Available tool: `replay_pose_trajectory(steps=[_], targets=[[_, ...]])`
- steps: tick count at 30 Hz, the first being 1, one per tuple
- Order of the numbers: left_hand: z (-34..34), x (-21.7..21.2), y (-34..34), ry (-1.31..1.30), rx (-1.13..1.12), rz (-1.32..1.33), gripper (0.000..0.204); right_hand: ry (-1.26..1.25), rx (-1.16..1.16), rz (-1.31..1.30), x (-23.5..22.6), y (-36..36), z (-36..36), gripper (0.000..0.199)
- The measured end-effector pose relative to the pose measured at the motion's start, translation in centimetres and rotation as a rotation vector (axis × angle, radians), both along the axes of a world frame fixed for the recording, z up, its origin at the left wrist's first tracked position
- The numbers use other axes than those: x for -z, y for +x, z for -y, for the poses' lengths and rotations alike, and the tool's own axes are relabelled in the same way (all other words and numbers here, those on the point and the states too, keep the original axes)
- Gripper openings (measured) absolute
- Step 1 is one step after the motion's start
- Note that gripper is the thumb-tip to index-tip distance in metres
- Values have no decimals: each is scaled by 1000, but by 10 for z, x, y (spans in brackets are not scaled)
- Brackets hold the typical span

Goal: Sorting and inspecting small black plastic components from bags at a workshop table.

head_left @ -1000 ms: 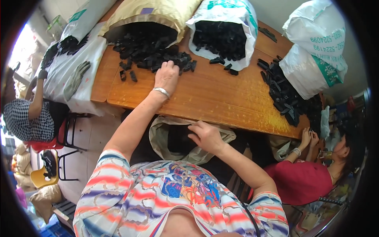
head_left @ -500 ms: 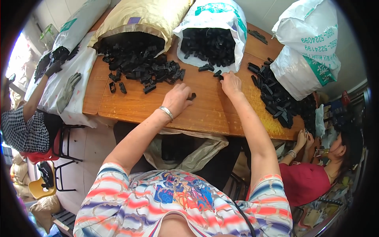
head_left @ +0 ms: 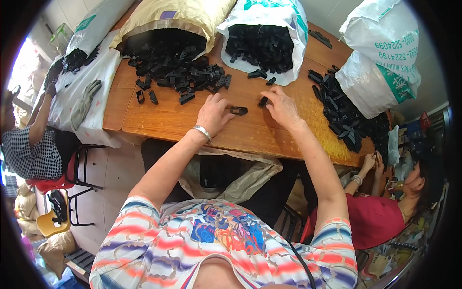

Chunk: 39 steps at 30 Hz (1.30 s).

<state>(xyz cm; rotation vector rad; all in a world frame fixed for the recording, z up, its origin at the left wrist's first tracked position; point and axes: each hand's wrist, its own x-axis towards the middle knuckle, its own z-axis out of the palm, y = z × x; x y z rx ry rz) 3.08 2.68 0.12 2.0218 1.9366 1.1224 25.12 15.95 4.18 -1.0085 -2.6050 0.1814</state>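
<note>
Head view shows 1 black clip (head_left: 238, 110) lying crosswise on the wooden table (head_left: 250, 137), touching the loosely open left hand (head_left: 214, 114), while the right hand (head_left: 281, 107) pinches a second black piece (head_left: 263, 101) just right of that clip.

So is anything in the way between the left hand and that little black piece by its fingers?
Nothing visible is. The left hand rests on the wooden table, fingertips right beside the small black piece, with only bare wood around it.
</note>
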Motion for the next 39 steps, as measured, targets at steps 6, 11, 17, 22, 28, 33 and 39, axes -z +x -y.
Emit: replay_pose_trajectory(steps=[6, 11, 17, 22, 28, 33, 39], targets=[[-3, 1, 5, 2, -7, 38, 23, -91, -47, -53, 3, -2, 2, 20], [-1, 2, 1, -9, -18, 49, 24, -116, -181, -261, -5, -35, 41, 17], [-3, 1, 2, -22, -3, 41, 24, -42, -224, -187, 11, -43, 51, 18], [2, -4, 0, -55, -5, 41, 23, 111, -244, -80, 19, -47, 67, 22], [-3, -2, -1, -9, 51, 5, 23, 149, -181, -106, 31, -43, 69, 31], [-4, -6, -41, -33, 131, -42, 24, -33, -202, -160, 14, -20, 130, 30], [-24, -3, -48, 135, -140, -424, 9, -199, -363, -148, 42, -6, 182, 32]])
